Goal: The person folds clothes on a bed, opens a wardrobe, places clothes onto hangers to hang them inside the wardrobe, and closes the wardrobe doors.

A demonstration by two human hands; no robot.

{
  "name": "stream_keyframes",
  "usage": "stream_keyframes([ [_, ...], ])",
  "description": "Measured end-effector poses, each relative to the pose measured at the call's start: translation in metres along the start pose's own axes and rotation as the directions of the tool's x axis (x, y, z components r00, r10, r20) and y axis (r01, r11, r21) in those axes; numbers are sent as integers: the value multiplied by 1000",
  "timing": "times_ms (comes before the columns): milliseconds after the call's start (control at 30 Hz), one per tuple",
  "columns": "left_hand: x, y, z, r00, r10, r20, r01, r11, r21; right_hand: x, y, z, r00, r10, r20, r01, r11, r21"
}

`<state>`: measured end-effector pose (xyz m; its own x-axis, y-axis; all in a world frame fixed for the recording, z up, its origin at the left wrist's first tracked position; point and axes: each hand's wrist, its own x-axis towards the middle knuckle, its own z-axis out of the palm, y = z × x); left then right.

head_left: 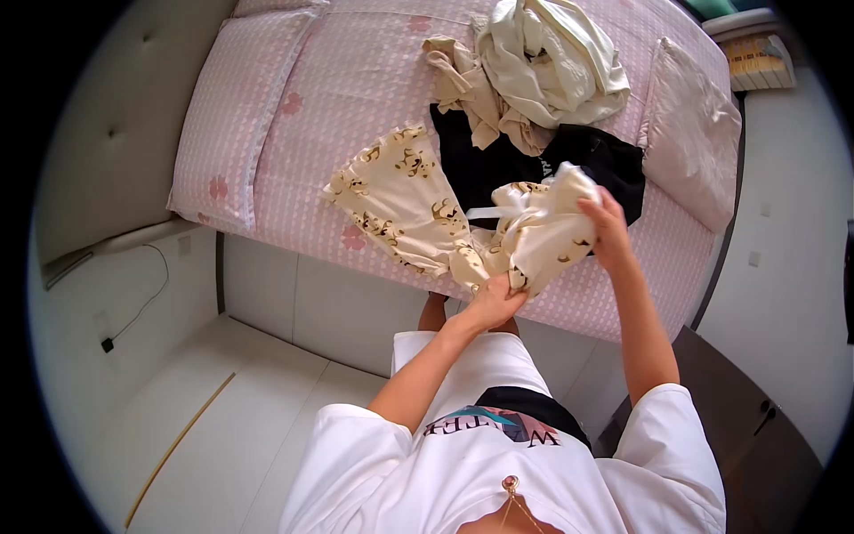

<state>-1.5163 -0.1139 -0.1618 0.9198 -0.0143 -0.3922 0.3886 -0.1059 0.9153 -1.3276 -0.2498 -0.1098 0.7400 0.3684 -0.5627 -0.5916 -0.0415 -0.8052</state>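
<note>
A cream pajama garment [396, 200] with a brown cartoon print and a ruffled edge lies partly spread on the bed; I cannot tell whether it is a top or shorts. My left hand [496, 304] pinches its lower bunched part near the bed's front edge. Higher and to the right, my right hand [608, 230] is closed around another part, lifting it in folds. A white ribbon [498, 212] hangs across the middle of the cloth. Beneath and behind lies a black garment [463, 160] with pale lettering, partly covered.
The bed [347, 98] has a pink patterned sheet. Behind the black garment lie a beige garment [467, 84] and a bundled off-white garment [556, 62]. Pillows [236, 116] rest at the left, and a pale pink cushion [689, 133] at the right. A dark cabinet [721, 418] stands right.
</note>
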Motion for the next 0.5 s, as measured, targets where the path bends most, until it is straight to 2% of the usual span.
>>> stream_keyframes([
  [33, -2, -3, 2, 997, 30, -75, -33, 999, -40, -12, -17, 4, 995, -91, -27, 92, 995, 25],
  [67, -1, -1, 0, 996, 31, -82, -34, 998, -46, -22, -33, 4, 989, -148, -14, 148, 989, 21],
  [133, 0, 5, -8, 993, -115, -3, 115, 992, -42, -40, -57, 5, 971, -234, -45, 233, 972, -19],
  [167, 2, 6, -9, 993, -114, -7, 114, 992, -47, -50, -71, 9, 962, -266, -62, 265, 964, -18],
  [233, 4, 3, -10, 999, -20, -27, 15, 984, -176, -67, -91, 18, 961, -272, -51, 271, 962, -11],
  [300, 9, 5, -18, 1000, -14, -2, 13, 984, -179, -78, -98, 20, 959, -281, -45, 281, 960, -4],
  [367, 12, 19, -28, 973, 128, -194, -127, 992, 15, -87, -103, 19, 955, -278, 99, 289, 949, -127],
  [400, 16, 29, -38, 977, 77, -197, -79, 997, -1, -93, -105, 20, 950, -272, 155, 296, 941, -162],
  [433, 22, 38, -46, 955, 151, -253, -154, 988, 7, -98, -110, 21, 938, -263, 228, 312, 925, -217],
  [467, 27, 48, -52, 926, 221, -306, -228, 974, 12, -106, -114, 27, 936, -271, 226, 322, 918, -234],
  [500, 28, 69, -63, 908, 294, -297, -273, 955, 111, -115, -119, 33, 934, -279, 223, 332, 908, -254],
])
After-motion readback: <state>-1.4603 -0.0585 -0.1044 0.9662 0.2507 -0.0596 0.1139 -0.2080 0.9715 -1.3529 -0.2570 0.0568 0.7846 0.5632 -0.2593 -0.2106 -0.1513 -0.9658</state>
